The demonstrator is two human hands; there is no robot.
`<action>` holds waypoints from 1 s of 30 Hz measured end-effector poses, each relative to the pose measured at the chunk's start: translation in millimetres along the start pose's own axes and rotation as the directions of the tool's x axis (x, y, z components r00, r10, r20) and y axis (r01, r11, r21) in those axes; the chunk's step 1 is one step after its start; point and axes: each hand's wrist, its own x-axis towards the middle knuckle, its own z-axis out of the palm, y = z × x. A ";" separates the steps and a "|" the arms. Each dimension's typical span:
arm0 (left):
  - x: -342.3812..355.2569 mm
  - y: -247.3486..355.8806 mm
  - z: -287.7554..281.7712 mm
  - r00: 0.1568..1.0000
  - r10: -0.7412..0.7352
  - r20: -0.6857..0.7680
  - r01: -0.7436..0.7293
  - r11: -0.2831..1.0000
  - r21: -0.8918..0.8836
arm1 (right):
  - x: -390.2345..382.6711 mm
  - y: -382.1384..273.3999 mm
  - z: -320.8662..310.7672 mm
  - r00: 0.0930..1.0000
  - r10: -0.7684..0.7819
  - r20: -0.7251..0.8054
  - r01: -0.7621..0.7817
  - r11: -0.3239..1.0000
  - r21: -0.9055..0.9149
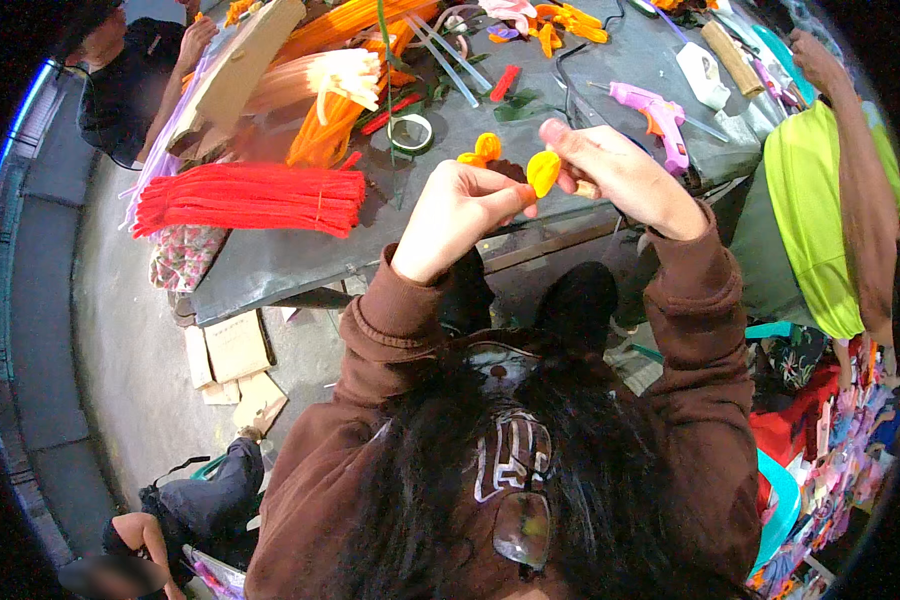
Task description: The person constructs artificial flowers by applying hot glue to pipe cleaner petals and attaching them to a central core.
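Near the table's front edge, my left hand (462,215) pinches the lower end of a fuzzy yellow petal shape (542,172). My right hand (620,178) is closed right beside that shape, thumb raised at its upper side and fingers curled behind it. A second, orange-yellow looped piece (485,147) rises just behind my left fingers; whether they grip it is unclear. Left of my hands lies a bundle of red fuzzy stems (250,198). A green tape roll (410,134) and a pink glue gun (650,115) rest farther back on the grey table (260,275).
Orange and cream stem bundles (320,80), cardboard (220,80) and glue sticks (445,60) cover the back. People are at the left (120,90), the right in yellow-green (810,210), and lower left (205,510). Flattened boxes (232,350) lie on the floor; bright piled items (840,450) sit lower right.
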 end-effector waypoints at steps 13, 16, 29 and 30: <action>-4.3 1.8 7.9 0.992 0.062 -0.109 -0.053 0.995 0.083 | 1.4 5.2 4.4 0.972 -0.224 -0.072 0.221 0.974 -0.057; -10.2 9.6 -3.5 0.994 -0.082 -0.075 0.069 0.984 -0.165 | -1.5 4.8 -3.0 0.977 -0.200 -0.076 0.195 0.979 -0.061; -2.8 6.2 12.5 0.987 0.156 -0.036 -0.155 0.987 0.038 | -4.4 0.3 -1.8 0.972 -0.220 0.077 0.227 0.970 -0.084; -3.0 5.3 12.7 0.984 0.162 -0.069 -0.156 0.985 0.078 | -6.0 1.0 -3.0 0.975 -0.219 -0.033 0.217 0.974 -0.060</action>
